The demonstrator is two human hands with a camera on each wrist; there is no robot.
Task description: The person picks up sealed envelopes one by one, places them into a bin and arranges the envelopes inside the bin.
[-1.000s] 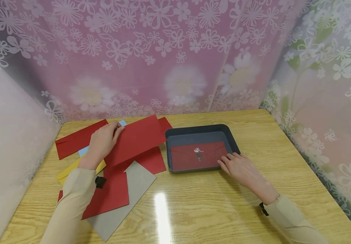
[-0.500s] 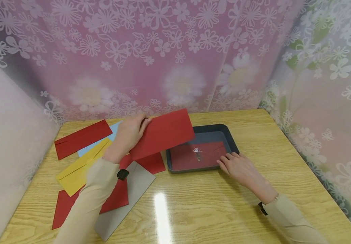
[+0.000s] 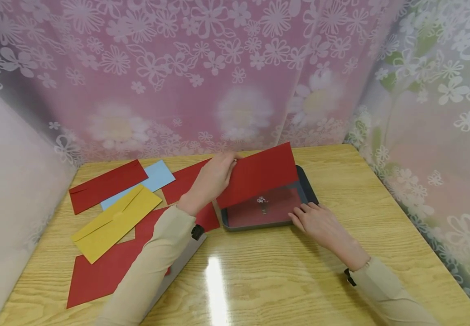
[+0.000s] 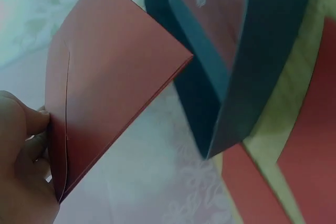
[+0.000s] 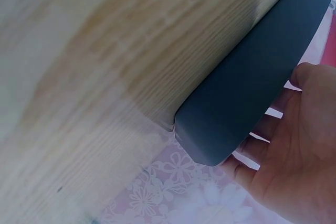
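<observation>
My left hand [image 3: 214, 176] pinches a red envelope [image 3: 261, 174] by its edge and holds it tilted above the left part of a dark grey tray [image 3: 309, 185]. In the left wrist view the flap line of this envelope [image 4: 105, 72] shows, with the thumb and fingers at its edge. Inside the tray lies another red envelope [image 3: 275, 208] with a small white print, partly covered by the held one. My right hand [image 3: 316, 224] grips the tray's near right corner. In the right wrist view its fingers curl over the rim of the tray [image 5: 236, 82], fingertips hidden behind the wall.
Left of the tray, a yellow envelope [image 3: 116, 222], a light blue envelope [image 3: 159, 176] and several red envelopes [image 3: 108, 186] lie loosely overlapping on the wooden table [image 3: 275, 276]. A grey envelope [image 3: 177, 271] is mostly under the left forearm. Flowered curtains [image 3: 169, 81] stand behind and beside the table.
My left hand has carried the red envelope rightward from above the pile to above the tray, uncovering the yellow and blue envelopes. The right hand has stayed at the tray's corner.
</observation>
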